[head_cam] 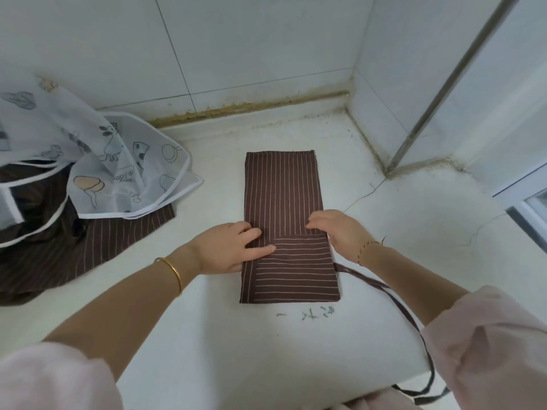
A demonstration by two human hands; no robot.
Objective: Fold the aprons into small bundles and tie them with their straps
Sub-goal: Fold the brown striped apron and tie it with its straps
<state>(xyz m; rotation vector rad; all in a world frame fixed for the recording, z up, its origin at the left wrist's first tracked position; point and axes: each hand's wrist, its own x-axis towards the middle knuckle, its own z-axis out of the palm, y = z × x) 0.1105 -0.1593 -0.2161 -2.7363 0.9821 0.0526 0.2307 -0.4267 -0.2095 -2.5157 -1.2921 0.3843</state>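
Observation:
A brown apron with thin white stripes [282, 190] lies folded into a long narrow rectangle in the middle of the white counter [207, 335]. Its near end is folded over, so those stripes run crosswise. My left hand [229, 250] rests on the apron's left edge with thumb and fingers laid across the fold. My right hand [337, 229] sits on the right edge, fingers bent down onto the cloth. A dark strap [393, 297] trails from the apron's right side under my right forearm and hangs over the counter's front edge.
At the left lies a heap of aprons: a translucent white one with cartoon prints [112, 161] on top of another brown striped one [97, 241]. Tiled walls close the back and right. A window frame [529, 208] stands at the far right.

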